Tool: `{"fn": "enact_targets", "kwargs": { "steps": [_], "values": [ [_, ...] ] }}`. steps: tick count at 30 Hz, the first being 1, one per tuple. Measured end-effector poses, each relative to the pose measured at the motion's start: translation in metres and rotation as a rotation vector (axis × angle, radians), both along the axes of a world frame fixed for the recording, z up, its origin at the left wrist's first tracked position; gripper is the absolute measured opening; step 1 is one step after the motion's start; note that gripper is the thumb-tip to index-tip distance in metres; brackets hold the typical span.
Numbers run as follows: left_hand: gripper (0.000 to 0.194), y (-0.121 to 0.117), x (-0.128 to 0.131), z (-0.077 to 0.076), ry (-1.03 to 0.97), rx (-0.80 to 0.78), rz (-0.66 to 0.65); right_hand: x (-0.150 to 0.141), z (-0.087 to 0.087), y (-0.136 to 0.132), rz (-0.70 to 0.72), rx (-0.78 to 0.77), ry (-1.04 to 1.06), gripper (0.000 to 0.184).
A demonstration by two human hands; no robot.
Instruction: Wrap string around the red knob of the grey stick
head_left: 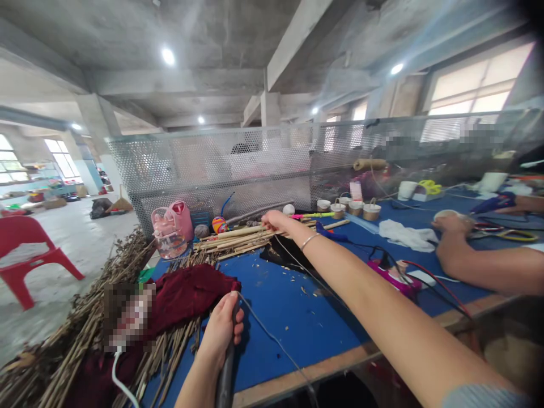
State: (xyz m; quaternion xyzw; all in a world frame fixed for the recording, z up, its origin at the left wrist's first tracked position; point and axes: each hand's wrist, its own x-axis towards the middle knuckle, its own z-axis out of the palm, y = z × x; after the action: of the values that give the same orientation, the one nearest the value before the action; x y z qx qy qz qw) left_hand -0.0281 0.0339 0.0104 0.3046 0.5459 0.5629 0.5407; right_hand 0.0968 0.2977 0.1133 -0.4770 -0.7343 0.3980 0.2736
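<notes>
My left hand (223, 326) is closed around a dark grey rod (226, 371) that slants down out of view. A thin grey cord (272, 335) runs from the rod's upper end across the blue table (263, 317) and over its front edge. My right hand (276, 221), with a bangle at the wrist, is stretched out over a bundle of pale sticks (233, 241). Its fingers are pinched together, and a thin cord (293, 258) leads from them down beside my forearm. Near my left hand lies a dark red cloth (187, 297).
Dry twigs (89, 328) pile at the left, near a pink transparent container (170, 232). Further right are a white cloth (406, 235), a purple power strip (393, 277) with cables and several small pots (372, 211). Another person's hand (453, 224) rests on the right. Mesh partition (212, 170) behind.
</notes>
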Motion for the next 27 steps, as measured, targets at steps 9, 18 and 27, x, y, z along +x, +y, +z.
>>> {"fn": "enact_targets", "kwargs": {
  "steps": [9, 18, 27],
  "values": [
    [0.05, 0.002, -0.004, -0.002, -0.001, -0.01, -0.023, -0.029, 0.095, 0.003, 0.089, 0.104, 0.314, 0.016],
    [0.05, -0.002, -0.002, -0.001, 0.005, -0.001, -0.025, -0.035, 0.104, 0.001, 0.053, 0.243, 0.394, 0.019],
    [0.05, -0.001, -0.001, 0.0, 0.013, -0.014, -0.037, -0.03, 0.123, -0.013, -0.001, 0.637, 0.55, 0.015]
  ]
}}
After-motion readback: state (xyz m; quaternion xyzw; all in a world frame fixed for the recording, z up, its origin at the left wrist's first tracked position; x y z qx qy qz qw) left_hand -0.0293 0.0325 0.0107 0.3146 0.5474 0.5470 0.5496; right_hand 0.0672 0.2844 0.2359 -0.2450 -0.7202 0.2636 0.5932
